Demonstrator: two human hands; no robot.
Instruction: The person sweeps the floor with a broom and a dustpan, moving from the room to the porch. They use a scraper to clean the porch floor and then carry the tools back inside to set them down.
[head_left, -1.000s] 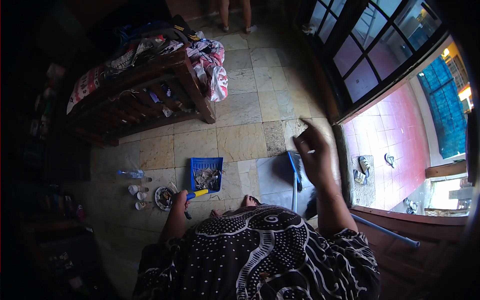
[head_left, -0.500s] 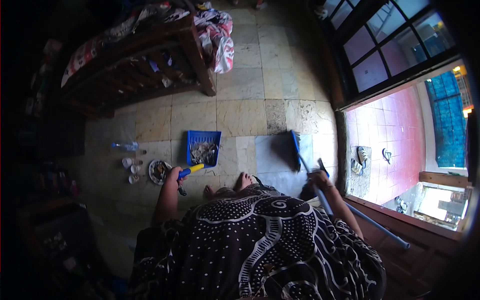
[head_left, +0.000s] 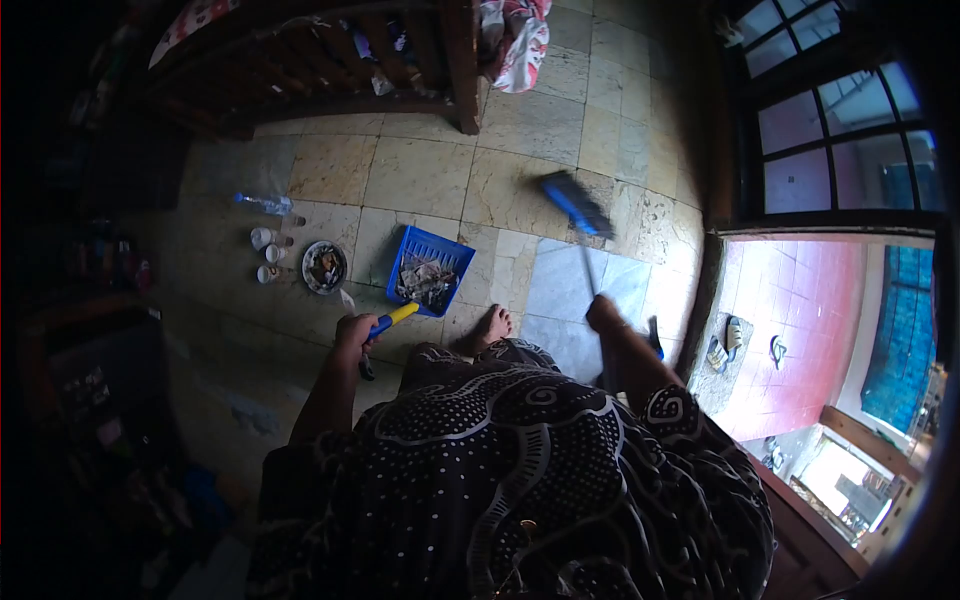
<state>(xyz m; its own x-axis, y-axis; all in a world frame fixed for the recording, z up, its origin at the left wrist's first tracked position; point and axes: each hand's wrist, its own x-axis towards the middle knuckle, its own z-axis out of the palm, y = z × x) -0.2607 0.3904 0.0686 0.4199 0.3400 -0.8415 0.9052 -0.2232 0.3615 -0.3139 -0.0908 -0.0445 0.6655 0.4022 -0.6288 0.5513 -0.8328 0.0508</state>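
Observation:
My left hand (head_left: 354, 333) is closed around the blue-and-yellow handle of a blue dustpan (head_left: 432, 248). Grey scraps and dust (head_left: 428, 278) lie in the pan, which is tilted slightly on the tiled floor. My right hand (head_left: 603, 313) grips the thin handle of a broom (head_left: 577, 206), its blue head and dark bristles blurred over the floor ahead. Just left of the dustpan sits a plate (head_left: 309, 270) with brownish scraps on it. My bare foot (head_left: 494, 326) shows between the pan and the pale marble tiles.
Several items stand at left: a clear plastic bottle (head_left: 264, 204) lying down and white cups (head_left: 262, 238). A wooden bench (head_left: 466, 90) with cloth (head_left: 522, 48) is ahead. On the right, a doorway opens to pink tiles with sandals (head_left: 734, 335); a dark-blue object (head_left: 655, 338) lies near my right arm.
The broom head has swung forward and away from my body, with my right arm reaching out. The view has turned, and the dustpan is now more tilted, still in my left hand.

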